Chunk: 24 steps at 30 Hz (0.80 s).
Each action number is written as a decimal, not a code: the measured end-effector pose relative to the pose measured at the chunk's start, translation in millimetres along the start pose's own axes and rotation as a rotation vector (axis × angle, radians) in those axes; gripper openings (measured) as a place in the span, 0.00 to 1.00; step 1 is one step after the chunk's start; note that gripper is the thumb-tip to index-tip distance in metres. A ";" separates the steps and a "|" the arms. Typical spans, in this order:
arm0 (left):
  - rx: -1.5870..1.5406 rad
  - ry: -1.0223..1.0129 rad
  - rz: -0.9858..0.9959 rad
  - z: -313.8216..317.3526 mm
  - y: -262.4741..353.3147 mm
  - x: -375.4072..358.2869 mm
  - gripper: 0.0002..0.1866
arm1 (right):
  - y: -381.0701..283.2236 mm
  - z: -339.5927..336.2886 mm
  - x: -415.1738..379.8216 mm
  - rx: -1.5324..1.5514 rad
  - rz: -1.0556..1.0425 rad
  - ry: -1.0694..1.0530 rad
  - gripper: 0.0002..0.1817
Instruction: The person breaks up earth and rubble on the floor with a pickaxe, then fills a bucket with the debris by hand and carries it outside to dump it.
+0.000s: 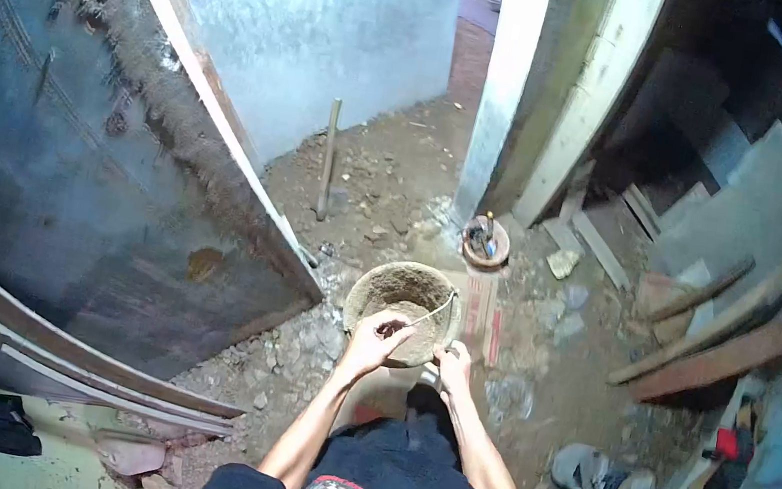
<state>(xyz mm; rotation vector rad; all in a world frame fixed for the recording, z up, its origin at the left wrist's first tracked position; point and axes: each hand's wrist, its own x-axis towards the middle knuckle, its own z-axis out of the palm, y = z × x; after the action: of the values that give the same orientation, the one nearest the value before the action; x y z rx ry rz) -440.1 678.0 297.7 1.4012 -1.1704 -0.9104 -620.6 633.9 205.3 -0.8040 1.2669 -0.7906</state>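
A bucket (375, 285) crusted with dried mortar is in front of my body, with brownish sandy material inside. My left hand (374, 345) is closed around the bucket's thin handle (429, 314), which slants over the opening to the far right of the rim. At the near right side, my right hand (453, 367) grips the bucket's rim with its fingers curled. The underside of the bucket is hidden from me.
Beyond the bucket, a small bowl (485, 244) holds tools. A wooden handle (328, 159) stands upright in the rubble. Planks (731, 336) lean on the right, and a grey plastered wall (114, 203) edges the left. Curved boards (91, 357) lie lower left.
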 end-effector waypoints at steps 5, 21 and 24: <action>-0.022 0.121 -0.065 -0.5 17.1 125.2 0.07 | -92.9 23.8 103.9 0.028 0.011 -0.093 0.14; 0.013 0.187 0.029 -108.9 -29.8 541.9 0.09 | -270.9 206.5 454.7 -0.028 0.063 -0.053 0.08; 0.049 0.152 0.061 -143.6 -32.2 614.6 0.10 | -302.8 242.9 511.7 -0.091 0.022 -0.060 0.05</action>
<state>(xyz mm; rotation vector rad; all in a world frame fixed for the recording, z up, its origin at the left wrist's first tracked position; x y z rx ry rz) -153.9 115.5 330.3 1.4405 -1.1209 -0.7239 -334.1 60.2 243.3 -0.8794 1.2631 -0.6905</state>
